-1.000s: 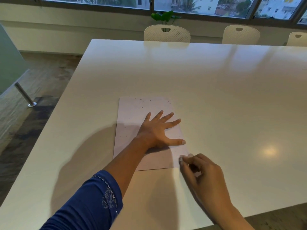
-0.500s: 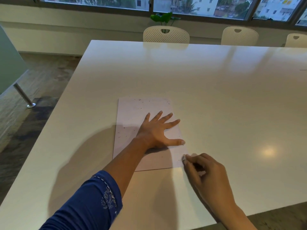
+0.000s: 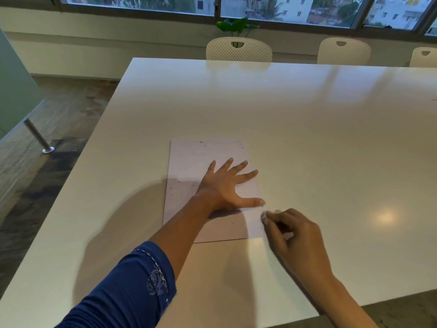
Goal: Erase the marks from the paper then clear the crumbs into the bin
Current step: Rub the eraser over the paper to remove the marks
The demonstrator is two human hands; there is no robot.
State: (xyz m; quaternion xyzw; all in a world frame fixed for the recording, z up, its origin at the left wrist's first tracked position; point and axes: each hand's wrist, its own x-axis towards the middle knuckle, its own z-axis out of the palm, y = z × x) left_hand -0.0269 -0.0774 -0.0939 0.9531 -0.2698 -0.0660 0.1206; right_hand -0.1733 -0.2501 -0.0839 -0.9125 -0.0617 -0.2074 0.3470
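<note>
Over the last second little changed. The left hand (image 3: 224, 185) stayed flat with fingers spread, pressing the pale rectangular sheet of paper (image 3: 203, 157) onto the glossy white surface (image 3: 307, 138). The right hand (image 3: 295, 235), pinching a small whitish eraser (image 3: 264, 217), crept slightly along the sheet's near right edge. Dark crumbs (image 3: 205, 145) remained scattered on the paper, so the clearing seemed not yet begun.

My left hand (image 3: 224, 185) lies flat on the paper (image 3: 189, 162), fingers spread. My right hand (image 3: 295, 237) pinches a small eraser (image 3: 264, 217) at the paper's right edge. Dark crumbs (image 3: 205, 145) dot the paper on the white table (image 3: 307, 126)
</note>
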